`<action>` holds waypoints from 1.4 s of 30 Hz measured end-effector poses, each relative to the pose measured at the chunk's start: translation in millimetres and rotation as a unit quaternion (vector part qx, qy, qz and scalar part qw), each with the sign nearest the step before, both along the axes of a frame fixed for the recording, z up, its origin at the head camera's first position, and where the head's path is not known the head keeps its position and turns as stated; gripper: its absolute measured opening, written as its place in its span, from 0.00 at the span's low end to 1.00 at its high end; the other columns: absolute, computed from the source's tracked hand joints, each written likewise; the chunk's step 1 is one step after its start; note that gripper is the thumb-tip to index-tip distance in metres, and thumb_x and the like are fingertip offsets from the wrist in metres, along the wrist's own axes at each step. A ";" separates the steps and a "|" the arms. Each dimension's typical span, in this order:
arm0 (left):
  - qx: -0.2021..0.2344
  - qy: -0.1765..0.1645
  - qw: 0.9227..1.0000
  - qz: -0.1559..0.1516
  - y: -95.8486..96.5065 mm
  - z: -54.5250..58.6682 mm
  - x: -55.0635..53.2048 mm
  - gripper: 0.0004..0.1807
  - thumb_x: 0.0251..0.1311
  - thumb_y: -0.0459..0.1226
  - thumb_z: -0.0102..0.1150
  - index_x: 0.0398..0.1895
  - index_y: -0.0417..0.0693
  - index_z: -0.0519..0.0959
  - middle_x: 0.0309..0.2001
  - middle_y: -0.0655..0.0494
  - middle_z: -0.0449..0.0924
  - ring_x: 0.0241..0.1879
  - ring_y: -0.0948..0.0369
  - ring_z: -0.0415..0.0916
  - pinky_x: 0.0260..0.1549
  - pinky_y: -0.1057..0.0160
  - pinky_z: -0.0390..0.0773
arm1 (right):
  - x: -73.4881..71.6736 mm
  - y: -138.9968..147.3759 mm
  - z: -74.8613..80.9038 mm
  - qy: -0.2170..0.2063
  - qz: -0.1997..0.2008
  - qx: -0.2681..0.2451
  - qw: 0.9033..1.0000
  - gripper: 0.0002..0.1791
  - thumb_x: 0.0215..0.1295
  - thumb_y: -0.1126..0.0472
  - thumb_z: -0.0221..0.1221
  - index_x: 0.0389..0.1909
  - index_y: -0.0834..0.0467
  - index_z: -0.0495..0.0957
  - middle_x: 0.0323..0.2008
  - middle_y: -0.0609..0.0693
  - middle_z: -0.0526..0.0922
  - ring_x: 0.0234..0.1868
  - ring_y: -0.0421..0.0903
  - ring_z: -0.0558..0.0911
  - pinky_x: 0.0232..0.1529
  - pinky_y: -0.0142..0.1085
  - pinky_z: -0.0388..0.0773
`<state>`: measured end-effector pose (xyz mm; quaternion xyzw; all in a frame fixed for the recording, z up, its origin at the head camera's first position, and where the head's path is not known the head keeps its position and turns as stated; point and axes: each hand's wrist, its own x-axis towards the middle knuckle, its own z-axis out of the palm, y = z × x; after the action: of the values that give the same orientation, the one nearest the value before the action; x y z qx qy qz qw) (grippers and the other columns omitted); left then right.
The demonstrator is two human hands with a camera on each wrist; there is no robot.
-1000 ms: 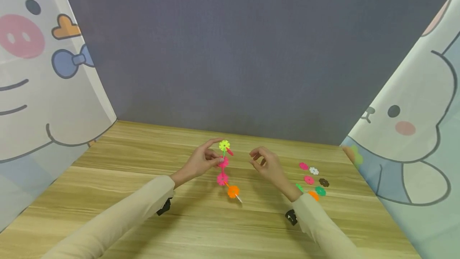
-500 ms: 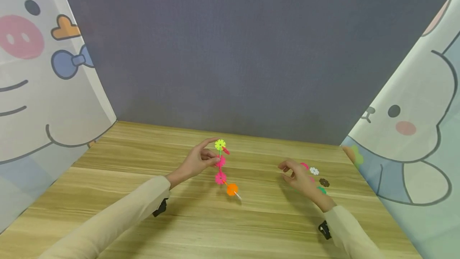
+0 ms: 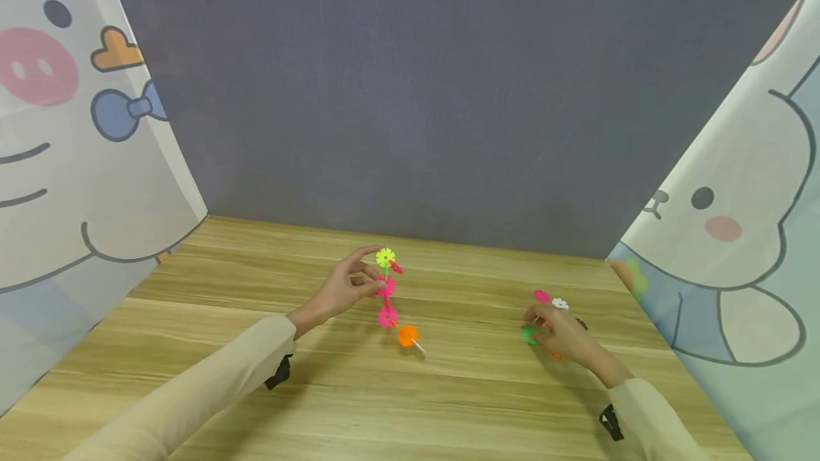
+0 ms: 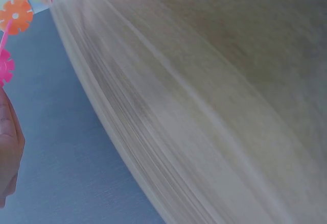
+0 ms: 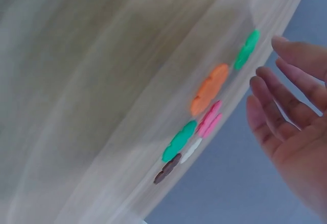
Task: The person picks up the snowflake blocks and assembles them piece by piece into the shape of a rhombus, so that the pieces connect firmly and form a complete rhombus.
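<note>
My left hand (image 3: 342,292) pinches a chain of interlocked snowflake discs by a pink disc (image 3: 386,286), raised over the table. A yellow disc (image 3: 385,257) tops the chain, with a red disc (image 3: 396,267) beside it. Lower down come another pink disc (image 3: 387,316), an orange disc (image 3: 408,336) and a white disc (image 3: 418,347) seen edge-on. In the left wrist view, part of the chain shows at the left edge. My right hand (image 3: 566,333) hovers at the loose discs, fingers loosely bent and holding nothing, fingertips close to a bright green disc (image 5: 247,49).
Loose discs lie on the wooden table (image 3: 448,404) at the right: orange (image 5: 209,89), teal (image 5: 179,141), brown (image 5: 167,169), white (image 3: 560,303) and pink (image 3: 542,296). The right hand partly covers them in the head view. A dark grey panel (image 3: 410,91) stands behind the table, with cartoon-printed sides.
My right hand has moved right and down from near the chain to the loose discs. The left hand, still pinching the chain, has drifted slightly left.
</note>
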<state>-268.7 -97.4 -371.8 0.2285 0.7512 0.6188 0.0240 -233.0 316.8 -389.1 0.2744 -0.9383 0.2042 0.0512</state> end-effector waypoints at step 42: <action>-0.013 -0.002 1.000 -0.017 3.0 -1.1 0.8 0.37 0.57 0.28 0.57 0.67 0.63 0.57 0.52 0.35 0.69 0.36 0.38 0.78 0.40 0.44 0.78 | -11.1 -15.0 12.3 -0.009 -0.023 -0.091 0.996 0.07 0.55 0.72 0.59 0.35 0.64 0.78 0.33 0.54 0.80 0.30 0.38 0.76 0.27 0.29 0.76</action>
<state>-267.9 -94.4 -372.9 0.2393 0.7552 0.6090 0.0391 -244.0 301.8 -376.9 0.2451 -0.9224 0.2894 0.0725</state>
